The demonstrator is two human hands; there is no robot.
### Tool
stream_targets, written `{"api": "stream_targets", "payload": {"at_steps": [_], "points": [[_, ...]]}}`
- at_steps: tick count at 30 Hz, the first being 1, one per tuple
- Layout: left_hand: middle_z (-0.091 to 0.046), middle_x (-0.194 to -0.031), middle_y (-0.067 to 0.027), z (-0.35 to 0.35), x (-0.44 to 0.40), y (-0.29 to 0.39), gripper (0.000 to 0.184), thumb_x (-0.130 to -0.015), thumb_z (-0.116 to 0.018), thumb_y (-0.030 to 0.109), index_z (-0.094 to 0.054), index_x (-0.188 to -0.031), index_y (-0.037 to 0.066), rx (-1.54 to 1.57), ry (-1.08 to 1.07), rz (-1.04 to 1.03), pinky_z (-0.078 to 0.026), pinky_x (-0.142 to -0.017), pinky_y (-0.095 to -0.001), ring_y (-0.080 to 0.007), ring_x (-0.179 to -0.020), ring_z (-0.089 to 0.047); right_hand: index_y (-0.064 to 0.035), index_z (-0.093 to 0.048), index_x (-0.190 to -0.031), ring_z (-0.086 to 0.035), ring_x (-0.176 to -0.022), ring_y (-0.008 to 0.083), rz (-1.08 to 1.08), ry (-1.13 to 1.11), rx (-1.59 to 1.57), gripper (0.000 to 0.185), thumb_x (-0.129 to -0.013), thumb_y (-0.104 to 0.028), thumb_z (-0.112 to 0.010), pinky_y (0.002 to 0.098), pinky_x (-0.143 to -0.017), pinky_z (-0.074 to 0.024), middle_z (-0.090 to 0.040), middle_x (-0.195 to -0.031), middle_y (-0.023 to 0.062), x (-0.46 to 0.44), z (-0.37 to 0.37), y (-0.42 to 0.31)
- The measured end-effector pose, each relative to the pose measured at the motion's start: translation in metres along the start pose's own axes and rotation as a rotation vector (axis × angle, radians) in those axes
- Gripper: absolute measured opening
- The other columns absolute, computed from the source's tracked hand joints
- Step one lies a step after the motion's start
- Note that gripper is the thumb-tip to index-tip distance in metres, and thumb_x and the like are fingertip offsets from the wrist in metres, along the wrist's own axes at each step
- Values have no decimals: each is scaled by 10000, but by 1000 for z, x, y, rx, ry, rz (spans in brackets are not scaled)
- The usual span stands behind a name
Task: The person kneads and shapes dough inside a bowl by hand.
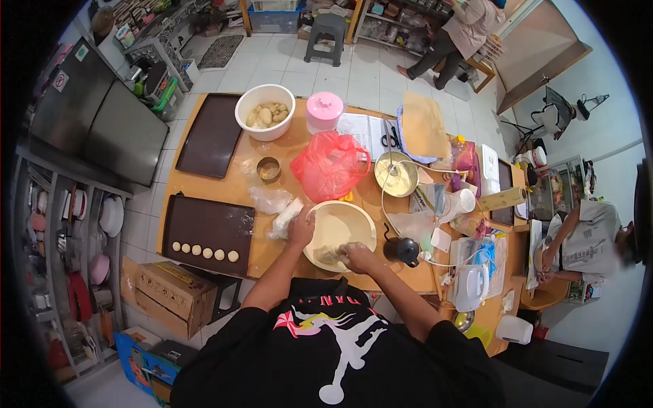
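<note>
A cream-coloured mixing bowl [365,219] stands at the table edge in front of me. My left hand [301,228] is closed on the bowl's left rim, beside a clear plastic bag of white powder [286,219]. Low in the bowl, my right hand [356,258] has its fingers curled at a greyish-beige clump [328,255]; its kind is unclear. To the left, a dark baking tray [207,228] carries a row of several small pale dough balls [207,253]. Just behind the bowl sits a red plastic bag [331,166].
A white tub of dough pieces [246,102], a pink lidded container [324,112] and a metal ring cutter [269,170] stand farther back. Right of the bowl are a pan of pale cream [398,180] and a black kettle [407,250]. Another person [588,234] sits at right; one walks behind.
</note>
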State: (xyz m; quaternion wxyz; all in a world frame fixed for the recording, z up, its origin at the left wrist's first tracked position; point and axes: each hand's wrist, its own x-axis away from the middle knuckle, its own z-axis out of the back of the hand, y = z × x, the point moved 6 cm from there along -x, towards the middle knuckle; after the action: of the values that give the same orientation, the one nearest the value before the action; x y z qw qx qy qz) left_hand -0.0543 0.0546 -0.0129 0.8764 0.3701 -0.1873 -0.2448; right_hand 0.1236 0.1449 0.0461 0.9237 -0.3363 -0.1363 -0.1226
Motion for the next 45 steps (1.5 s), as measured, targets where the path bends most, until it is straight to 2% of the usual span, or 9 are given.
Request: {"api": "stream_targets", "payload": {"at_steps": [11,20,23,26,33,36,39,42,45], "points": [[-655,-841,-228,9,5,13,327,-950,-490,390,-573,-1037,87,-49,-44,19,-474,-734,-534,-435,-838,-622,17,-666,-926,-669,-927,357,-268,-215,196,238,-762,-145,-611,441,-809,-538,-676,-908,242,-39,-56,-5],[-626,-719,-227,-1,3,5,278,-946,-513,337,-559,-994,66,-62,44,-89,-461,-651,-547,-458,-733,-608,33,-669,-855,-656,-830,421,-411,52,-23,261,-764,-196,-582,481,-822,-509,-663,-830,266,-70,-54,1],[-634,-759,-226,2,3,8,281,-950,-503,342,-557,-1031,78,-71,5,-62,-463,-681,-542,-450,-769,-610,33,-655,-782,-675,-710,369,-412,251,-139,210,-800,-165,-589,444,-676,-545,-669,-737,231,-87,-64,23],[-655,-845,-219,0,0,4,321,-957,-477,369,-561,-1133,114,-71,-73,-16,-471,-745,-525,-432,-851,-617,29,-637,-784,-667,-600,267,-876,156,-1254,178,-866,-108,-556,340,-520,-548,-664,-694,170,-97,-77,41],[-659,-832,-202,1,2,3,347,-952,-490,385,-567,-1185,139,-40,-90,-16,-470,-754,-512,-411,-856,-621,132,-539,-931,-626,-591,194,-784,334,-2179,163,-880,-22,-526,302,-497,-528,-643,-830,155,-112,-97,75],[-657,-812,-204,-1,0,1,345,-953,-491,386,-571,-1174,135,-42,-91,-20,-469,-754,-516,-413,-850,-622,97,-501,-1119,-669,-709,212,-754,346,-2069,246,-923,-50,-476,331,-614,-581,-655,-918,185,-74,-47,46],[-656,-798,-206,0,1,-1,337,-952,-491,386,-574,-1157,131,-58,-81,-13,-470,-748,-521,-419,-838,-623,41,-543,-1114,-669,-802,261,-774,506,-1120,242,-924,-93,-477,378,-688,-572,-653,-896,166,-37,-14,68],[-659,-796,-202,-5,-2,-2,334,-952,-491,385,-571,-1156,133,-66,-81,-25,-475,-742,-521,-422,-825,-625,12,-587,-1092,-665,-812,287,-609,309,-818,275,-903,-170,-504,392,-742,-547,-657,-899,171,-44,-1,65],[-662,-802,-196,-5,1,-3,334,-950,-495,383,-569,-1170,143,-81,-88,-14,-481,-735,-517,-421,-818,-628,14,-614,-1099,-661,-859,324,-212,538,-173,349,-863,-235,-548,414,-798,-517,-664,-945,211,-91,-23,83]]}}
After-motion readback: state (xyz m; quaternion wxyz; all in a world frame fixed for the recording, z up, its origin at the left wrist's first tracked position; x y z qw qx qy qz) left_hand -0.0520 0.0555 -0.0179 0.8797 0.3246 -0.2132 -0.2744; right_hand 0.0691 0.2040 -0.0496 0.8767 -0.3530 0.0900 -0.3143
